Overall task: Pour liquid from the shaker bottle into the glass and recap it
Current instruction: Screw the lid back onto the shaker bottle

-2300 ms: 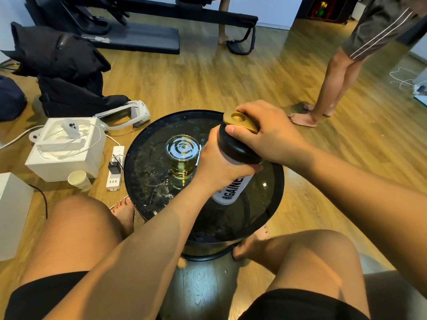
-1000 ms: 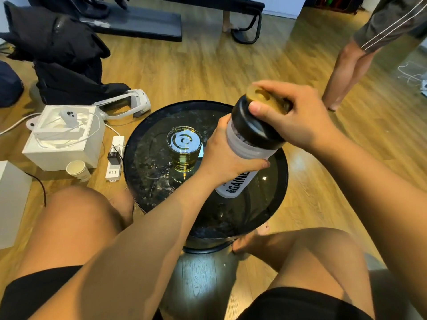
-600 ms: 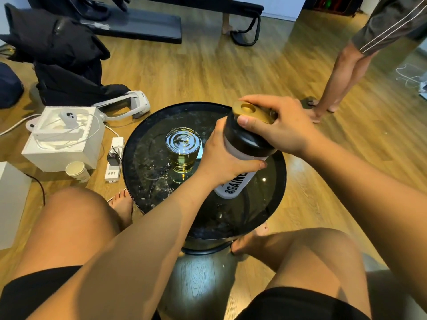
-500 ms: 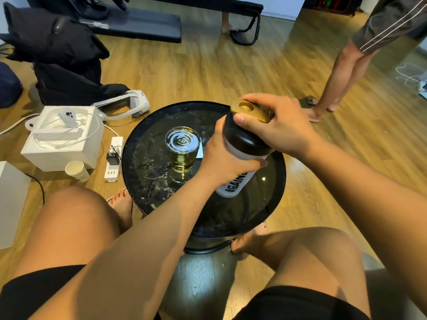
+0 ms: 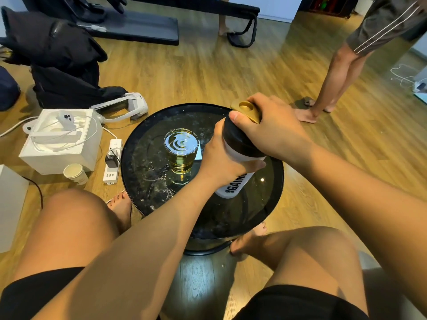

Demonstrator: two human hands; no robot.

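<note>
head view: left hand (image 5: 219, 160) wraps the shaker bottle (image 5: 233, 187), now lowered, tilted, to the black table (image 5: 276, 195) just right of the glass (image 5: 181, 151) of yellow liquid. right hand (image 5: 275, 130) still clamps the lid (image 5: 235, 139), thumb at the gold cap (image 5: 247, 108). pour looks done, recapping underway.

White shaker bottle (image 5: 233, 187), gold cap (image 5: 246, 111)

Shaker bottle (image 5: 233, 185) beside filled glass (image 5: 181, 155)

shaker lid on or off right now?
On. The black lid sits atop the shaker bottle, gripped by the right hand; the left hand holds the body. Fully tightened or not: cannot tell.
</note>
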